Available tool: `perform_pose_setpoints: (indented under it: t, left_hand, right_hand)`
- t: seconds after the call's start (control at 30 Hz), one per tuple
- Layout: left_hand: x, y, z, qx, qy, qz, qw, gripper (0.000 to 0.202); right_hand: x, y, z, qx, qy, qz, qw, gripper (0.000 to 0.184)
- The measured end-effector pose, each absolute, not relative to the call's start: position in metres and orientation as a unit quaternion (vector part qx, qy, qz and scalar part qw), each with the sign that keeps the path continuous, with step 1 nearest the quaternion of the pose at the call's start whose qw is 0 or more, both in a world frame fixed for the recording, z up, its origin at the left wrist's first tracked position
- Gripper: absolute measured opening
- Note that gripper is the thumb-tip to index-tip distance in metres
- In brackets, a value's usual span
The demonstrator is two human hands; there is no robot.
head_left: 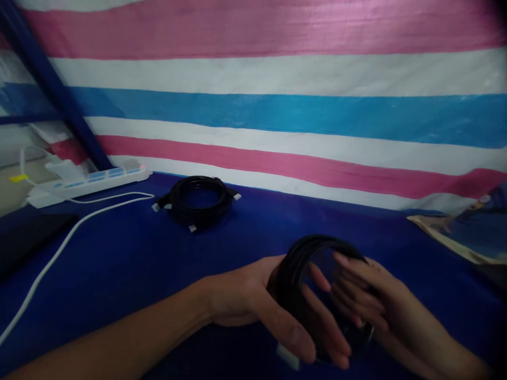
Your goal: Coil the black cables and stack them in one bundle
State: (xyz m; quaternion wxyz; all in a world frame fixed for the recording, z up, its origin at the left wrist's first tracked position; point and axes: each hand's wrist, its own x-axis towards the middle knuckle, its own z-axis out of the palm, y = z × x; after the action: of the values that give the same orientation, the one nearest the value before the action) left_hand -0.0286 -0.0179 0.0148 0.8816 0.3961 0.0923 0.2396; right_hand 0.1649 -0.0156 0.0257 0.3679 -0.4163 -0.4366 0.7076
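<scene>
A coiled black cable (292, 272) is held up over the blue tabletop, tilted toward me. My left hand (273, 301) grips the coil's left side, with its thumb in front and fingers reaching through the loop. At the coil's right side, my right hand (366, 295) has its fingers curled into the ring; they are partly smeared by motion. Below my left thumb hangs a pale connector end (288, 356). Farther back lies another coil of black cable (200, 211), with several light-tipped connectors around it.
A white power strip (95, 182) stands at the back left with a plug in it. A white cord (75, 229) runs across the left side, near a dark flat object (34, 240). Striped sheeting (277, 113) hangs behind the blue table (130, 258). Something beige-edged (447, 237) lies far right.
</scene>
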Motion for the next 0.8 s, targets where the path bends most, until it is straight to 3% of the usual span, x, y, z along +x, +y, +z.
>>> perform_pose_setpoints:
  t: [0.2,0.53,0.8]
  left_hand:
    - [-0.021,-0.021,0.009,0.491,0.230,0.360,0.759,0.031]
    - [-0.017,-0.026,0.007,0.535,0.358,0.427,0.635,0.032]
    - [-0.023,-0.020,0.005,0.572,0.336,0.379,0.645,0.034]
  right_hand:
    - [0.167,-0.019,0.026,-0.409,-0.418,0.716,0.381,0.046]
    - [0.163,-0.027,0.025,-0.410,-0.487,0.686,0.353,0.049]
    - [0.161,-0.026,0.024,-0.432,-0.525,0.625,0.384,0.052]
